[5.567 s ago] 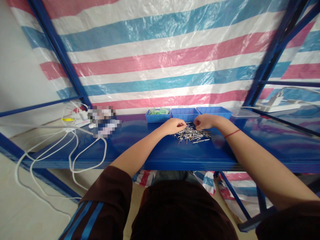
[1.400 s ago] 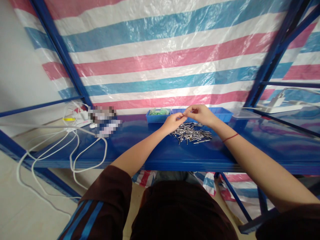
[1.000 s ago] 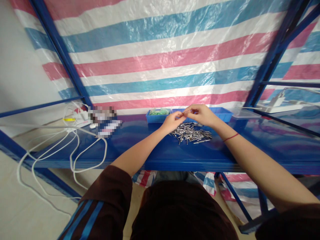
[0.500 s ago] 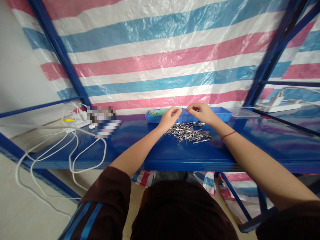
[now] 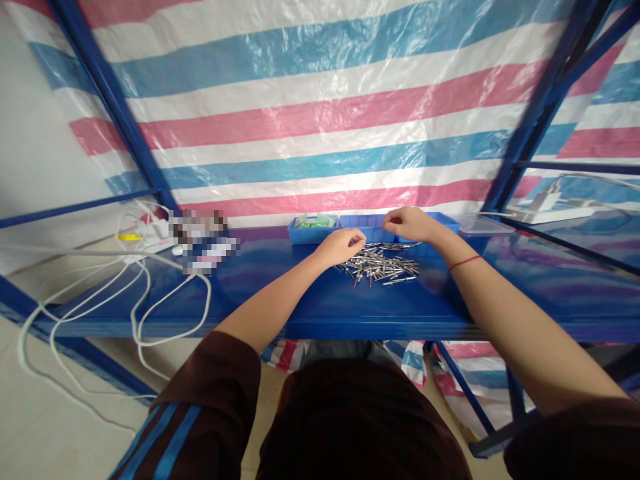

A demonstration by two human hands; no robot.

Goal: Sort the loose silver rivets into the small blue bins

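Observation:
A loose pile of thin metal pieces (image 5: 383, 264) lies on the blue shelf (image 5: 320, 300). My left hand (image 5: 343, 247) is at the pile's left upper edge, its fingers curled together; whatever they hold is too small to make out. Above the pile's right side is my right hand (image 5: 407, 224), in front of the blue bins, with thumb and fingers pinched; its fingertips show nothing I can name. Behind the hands stand a blue bin with green contents (image 5: 314, 230) and further blue bins (image 5: 367, 228) to its right.
White cables (image 5: 145, 287) and a blurred bundle (image 5: 205, 243) occupy the left of the shelf. A clear plastic lid or tray (image 5: 485, 225) is right of the bins, with a white power strip (image 5: 555, 210) farther right. Blue posts rise at both sides before striped sheeting (image 5: 320, 120).
My left hand has come down to the pile from in front of the bins. The right hand has shifted slightly right, widening the gap between the hands. The view has moved a little.

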